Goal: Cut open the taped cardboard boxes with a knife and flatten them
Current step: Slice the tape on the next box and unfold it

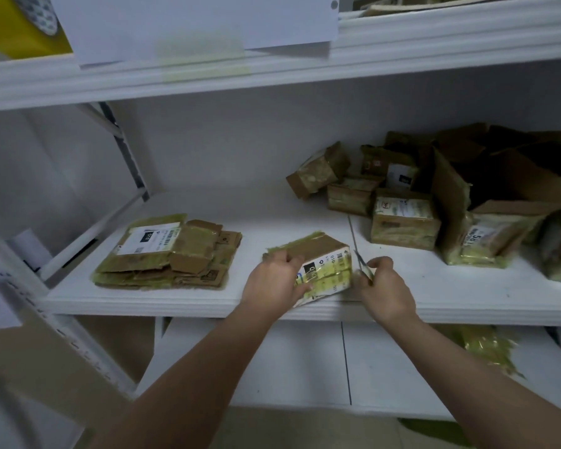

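Note:
A small taped cardboard box (324, 265) with a white label stands tilted at the front edge of the white shelf (208, 299). My left hand (274, 283) grips its left side, fingers curled over the top edge. My right hand (384, 288) holds a small knife (360, 260) whose blade points up beside the box's right edge. A pile of flattened boxes (169, 252) lies to the left on the same shelf. Several taped boxes (402, 218) are heaped at the right.
An opened larger carton (499, 189) sits at the far right behind the heap. An upper shelf (272, 66) overhangs, with a white sheet (191, 24) and a yellow tape roll (20, 24). A lower shelf (289, 361) holds tape scraps (486, 348).

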### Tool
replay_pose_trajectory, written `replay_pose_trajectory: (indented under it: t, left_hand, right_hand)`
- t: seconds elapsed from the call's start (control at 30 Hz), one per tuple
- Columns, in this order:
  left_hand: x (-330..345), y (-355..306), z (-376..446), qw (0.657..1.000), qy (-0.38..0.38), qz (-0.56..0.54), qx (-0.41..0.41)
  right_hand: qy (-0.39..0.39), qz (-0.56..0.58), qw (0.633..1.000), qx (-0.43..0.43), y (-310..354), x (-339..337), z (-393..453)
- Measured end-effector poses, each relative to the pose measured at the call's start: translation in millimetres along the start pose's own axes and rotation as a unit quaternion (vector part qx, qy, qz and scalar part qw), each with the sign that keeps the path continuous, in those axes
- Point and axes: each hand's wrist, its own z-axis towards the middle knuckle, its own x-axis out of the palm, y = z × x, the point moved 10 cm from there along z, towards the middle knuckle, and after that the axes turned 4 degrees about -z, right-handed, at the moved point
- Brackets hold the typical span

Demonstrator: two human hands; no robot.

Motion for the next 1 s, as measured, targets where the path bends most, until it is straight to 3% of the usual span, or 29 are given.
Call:
replay_pose_trajectory:
  t: [0.37,0.6,0.67,0.77,0.83,0.93,1.0]
  left_hand:
    - [15.3,-30.9,19.0,0.997,0.009,-0.021,-0.076]
    - [31.3,-59.7,34.5,0.993,0.008,0.048,-0.105]
    - [18.4,-56.4,39.2,0.991,-0.033,0.080,-0.098]
    - [-0.4,-44.4,53.1,0.992,-0.102,0.019,-0.068]
    - [7.6,-32.3,67.3,0.996,-0.061,-0.013,-0.059]
    - [47.9,-8.3,71.6,0.984,0.108,-0.057,-0.132]
    - [58.7,-6.0,66.8,0.975,0.134,-0.094,-0.152]
  right_hand:
    - [0.051,0.105,0.992,0.039,-43.3,4.6,20.1]
    - [0.076,0.174,0.980,0.055,-72.2,9.0,50.8]
    - [0.078,0.215,0.972,0.062,-73.0,15.1,58.5]
    - [0.096,0.275,0.954,0.077,-70.4,26.9,63.6]
    - [0.102,0.293,0.948,0.075,-67.0,31.2,64.8]
    - [0.103,0.306,0.944,0.068,-62.8,35.0,66.1]
    - [0.106,0.302,0.945,0.068,-61.6,37.0,69.2]
